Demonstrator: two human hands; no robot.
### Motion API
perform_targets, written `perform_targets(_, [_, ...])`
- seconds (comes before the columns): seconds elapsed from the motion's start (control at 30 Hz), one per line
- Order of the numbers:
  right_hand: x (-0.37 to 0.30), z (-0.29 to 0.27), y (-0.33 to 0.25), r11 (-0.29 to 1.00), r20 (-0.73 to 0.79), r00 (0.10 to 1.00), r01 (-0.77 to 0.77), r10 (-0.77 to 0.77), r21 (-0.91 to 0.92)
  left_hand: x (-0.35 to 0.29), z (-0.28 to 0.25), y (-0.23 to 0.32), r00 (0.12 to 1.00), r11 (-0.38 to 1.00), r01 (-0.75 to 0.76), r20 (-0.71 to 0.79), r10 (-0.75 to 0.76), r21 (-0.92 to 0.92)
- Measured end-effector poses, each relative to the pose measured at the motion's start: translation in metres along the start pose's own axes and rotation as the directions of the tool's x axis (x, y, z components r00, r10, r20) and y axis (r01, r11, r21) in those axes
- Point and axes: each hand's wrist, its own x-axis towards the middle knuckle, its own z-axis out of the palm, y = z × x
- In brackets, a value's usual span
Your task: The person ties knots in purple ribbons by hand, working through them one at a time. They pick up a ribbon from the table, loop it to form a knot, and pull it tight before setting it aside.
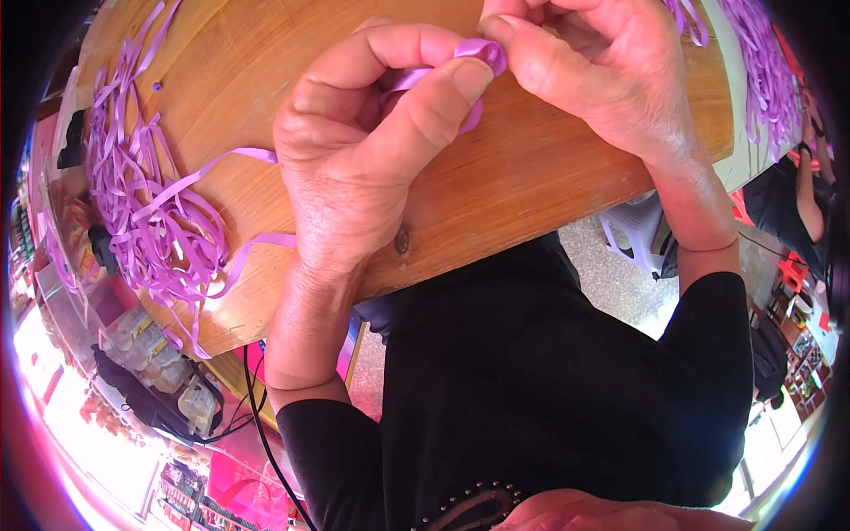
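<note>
My left hand (372,133) pinches a purple ribbon (490,55) between thumb and forefinger, above the wooden table. The ribbon bends into a small loop at the fingertips, and a short part hangs below the thumb. Close beside the loop, on its right, is my right hand (593,71), thumb and forefinger brought together. Its fingertips are partly cut off by the top edge, so what lies between them is hidden. Ribbon strands run from behind my left wrist to a tangled heap of purple ribbon (150,212) on the left.
The wooden table (478,203) spreads under my hands, its near edge in front of my body. More purple ribbon (766,71) hangs at the far right on a pale surface. A light plastic stool (633,232) stands below the table edge. A black cable (257,416) runs down at the left.
</note>
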Motion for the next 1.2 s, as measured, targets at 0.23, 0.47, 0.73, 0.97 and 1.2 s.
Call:
perform_targets(0.23, [-0.001,0.003,-0.006,0.984,0.002,0.998,-0.061,0.062,0.167,-0.002,0.000,0.006,0.996,0.997,0.079,-0.038,-0.080,-0.009])
perform_targets(0.47, [-0.001,-0.005,-0.032,0.970,0.066,0.994,0.102,-0.090,-0.219,-0.001,0.007,0.006,0.997,0.997,0.058,-0.041,-0.060,-0.047])
perform_targets(0.73, [0.021,-0.001,0.021,0.698,0.102,0.701,0.663,-0.706,0.270,-0.001,-0.002,0.001,0.997,0.999,0.006,0.074,-0.009,0.038])
perform_targets(0.97, [0.006,0.000,-0.018,0.826,0.141,0.906,-0.422,0.399,0.373,0.001,-0.007,-0.005,0.997,0.984,-0.024,0.070,0.037,-0.178])
perform_targets(1.2, [-0.001,0.006,-0.003,0.973,-0.048,0.973,0.229,-0.227,0.037,0.002,-0.006,-0.004,0.979,0.937,0.150,0.182,-0.095,-0.316])
